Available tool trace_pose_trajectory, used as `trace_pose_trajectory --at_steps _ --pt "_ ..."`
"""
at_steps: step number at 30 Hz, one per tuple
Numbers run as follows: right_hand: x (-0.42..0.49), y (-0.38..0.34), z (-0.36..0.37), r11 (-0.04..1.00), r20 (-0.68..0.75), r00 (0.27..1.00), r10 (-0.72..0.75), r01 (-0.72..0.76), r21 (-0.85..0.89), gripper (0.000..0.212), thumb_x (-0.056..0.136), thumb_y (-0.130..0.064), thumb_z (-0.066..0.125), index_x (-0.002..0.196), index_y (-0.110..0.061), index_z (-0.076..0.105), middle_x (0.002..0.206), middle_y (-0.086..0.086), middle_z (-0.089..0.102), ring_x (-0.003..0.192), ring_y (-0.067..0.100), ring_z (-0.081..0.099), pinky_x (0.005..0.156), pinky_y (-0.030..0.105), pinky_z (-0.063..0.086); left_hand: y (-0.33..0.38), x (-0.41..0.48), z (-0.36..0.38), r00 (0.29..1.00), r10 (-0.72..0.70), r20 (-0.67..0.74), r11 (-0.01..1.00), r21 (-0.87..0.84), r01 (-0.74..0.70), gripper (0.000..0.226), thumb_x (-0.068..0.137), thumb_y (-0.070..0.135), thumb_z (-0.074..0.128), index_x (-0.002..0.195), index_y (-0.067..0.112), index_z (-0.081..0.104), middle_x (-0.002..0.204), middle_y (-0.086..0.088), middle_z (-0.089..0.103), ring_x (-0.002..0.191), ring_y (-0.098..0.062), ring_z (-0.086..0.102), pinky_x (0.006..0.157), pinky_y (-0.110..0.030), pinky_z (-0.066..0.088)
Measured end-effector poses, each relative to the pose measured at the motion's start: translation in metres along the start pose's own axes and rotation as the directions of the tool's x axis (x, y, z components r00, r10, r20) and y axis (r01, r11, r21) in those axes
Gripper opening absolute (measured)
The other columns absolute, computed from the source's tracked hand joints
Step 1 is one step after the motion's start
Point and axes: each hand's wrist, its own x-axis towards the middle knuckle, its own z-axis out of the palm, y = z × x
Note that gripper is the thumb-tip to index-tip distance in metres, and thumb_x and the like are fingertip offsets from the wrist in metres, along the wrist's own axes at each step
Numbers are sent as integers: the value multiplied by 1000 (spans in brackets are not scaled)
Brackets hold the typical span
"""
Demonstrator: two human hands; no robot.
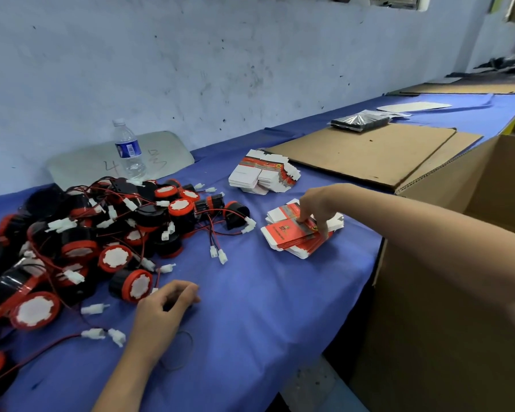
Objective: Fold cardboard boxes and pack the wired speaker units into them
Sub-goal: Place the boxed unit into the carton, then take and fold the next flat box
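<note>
1. While no folded box is visible anywhere, the task looks barely begun: the near stack point(302, 234) of red-and-white flat boxes lies at the right front of the worktop point(265, 316), and every blank in it is unfolded.
2. Reaching out over that stack, the right hand point(315, 209) has its fingers curled down onto the top blank with the thumb at the right edge, pinching it as if to peel one off.
3. A second stack point(263, 175) of the same blanks lies farther back, well apart from the first and untouched.
4. All the speakers point(101, 233), black drums with red caps and red-and-black wires ending in white plugs, lie tangled in a loose heap on the left; none is packed.
5. Near the heap's front edge, the left hand point(164, 310) rests on the cloth with fingers loosely curled, holding nothing that I can make out.
6. Judging from this, folding, filling and closing are all left to do.
7. Covered in blue cloth, the worktop also carries a water bottle point(128, 150) behind the heap, brown cardboard sheets point(363, 153) and a black packet point(360, 121) in clear wrap.
8. An open large carton point(458, 292) stands at the right edge, and a scuffed pale wall point(191, 69) runs along the back.
</note>
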Motion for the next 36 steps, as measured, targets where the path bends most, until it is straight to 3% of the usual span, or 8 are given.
trace_pose_trajectory --at_steps 5,9,13,15,18,22,29,36 --pt "2 -2 3 1000 -43 999 8 -9 -28 46 88 -27 62 132 -20 56 108 5 60 91 20 49 61 26 37 -3 0 -1 1000 7 2 1000 -8 -7 29 88 48 60 82 22 72 78 5 73 78 -5 67 75 -26 50" --pt "-5 7 -1 978 -292 954 70 -8 208 28 96 -22 48 119 -22 65 109 5 67 88 23 56 70 29 45 -2 2 -2 1000 16 2 1000 -20 -16 30 86 46 56 81 22 72 78 3 73 77 -7 67 74 -21 51" --pt "-12 27 -11 935 -649 718 249 -4 355 24 98 -21 47 121 -22 55 98 6 63 79 25 49 59 30 36 -2 3 -1 1000 13 6 1000 -23 -13 29 84 41 52 82 20 72 78 3 73 76 -7 67 74 -20 50" --pt "-14 34 -16 925 -727 603 329 -51 376 23 98 -26 46 120 -23 55 98 11 65 80 31 52 61 32 34 -2 3 -1 1000 11 5 1000 -28 -11 29 84 41 52 81 20 72 78 4 73 76 -7 67 73 -18 50" --pt "-14 36 -18 921 -784 505 359 -59 384 25 99 -25 46 115 -20 64 101 14 67 91 36 59 64 32 33 -2 3 -2 1000 4 6 1000 -22 -4 29 84 42 53 82 20 72 78 4 73 76 -6 67 72 -16 50" --pt "-10 32 -13 934 -781 535 324 -51 353 26 99 -25 44 110 -19 67 96 11 69 86 32 60 62 31 35 -2 3 -2 1000 2 2 1000 -21 -2 29 84 41 53 81 20 72 77 4 73 75 -5 67 70 -14 49" --pt "-14 51 -37 826 -615 618 490 -104 554 20 94 -18 54 104 -11 70 105 13 67 92 32 63 76 44 55 -3 4 -1 1000 2 -2 1000 26 -2 20 94 19 57 81 18 72 77 3 73 74 -5 67 69 -12 49" --pt "-2 45 -29 631 -588 383 713 16 776 27 95 -9 44 104 -7 68 107 15 67 97 35 60 73 32 43 0 3 -1 1000 -11 -7 1000 25 11 20 94 19 56 82 17 71 77 3 73 74 -5 67 69 -12 49"
